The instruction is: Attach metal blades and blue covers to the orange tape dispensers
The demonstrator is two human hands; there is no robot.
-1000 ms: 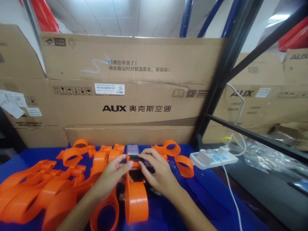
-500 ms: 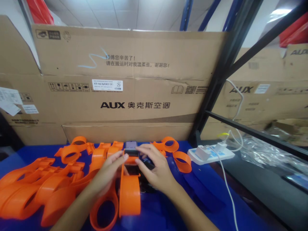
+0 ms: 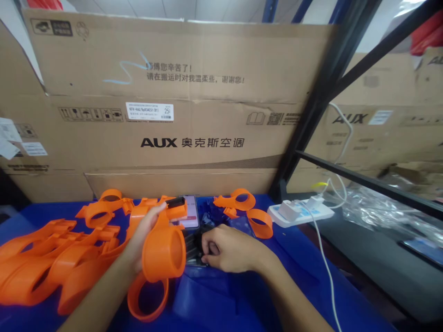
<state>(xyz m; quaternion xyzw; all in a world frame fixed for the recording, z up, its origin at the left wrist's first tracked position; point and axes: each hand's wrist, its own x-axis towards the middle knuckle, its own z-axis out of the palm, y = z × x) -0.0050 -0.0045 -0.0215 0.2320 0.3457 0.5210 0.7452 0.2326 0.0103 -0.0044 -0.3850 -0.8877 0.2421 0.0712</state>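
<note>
My left hand (image 3: 143,233) is closed around an orange plastic tape dispenser (image 3: 164,253). Its wide ring faces me, and a black cylindrical piece (image 3: 175,202) sits across its upper end. To the right, my right hand (image 3: 230,249) is lowered to a pile of black parts (image 3: 194,244), its fingers curled in among them. What those fingertips pinch is hidden. A phone (image 3: 192,214) with a lit screen lies just behind the pile. Below the held dispenser, another orange ring (image 3: 147,299) rests on the blue table surface (image 3: 207,299).
Several orange dispensers (image 3: 34,267) are heaped on the left, and a few more orange pieces (image 3: 259,223) lie at the right rear. A white power strip (image 3: 301,212) with cables stands by a black rack post (image 3: 294,166). Cardboard (image 3: 190,115) walls off the back.
My left hand has tilted the dispenser and drawn it left and up. My right hand has left its black piece and dropped to the black parts. The camera view has tipped downward.
</note>
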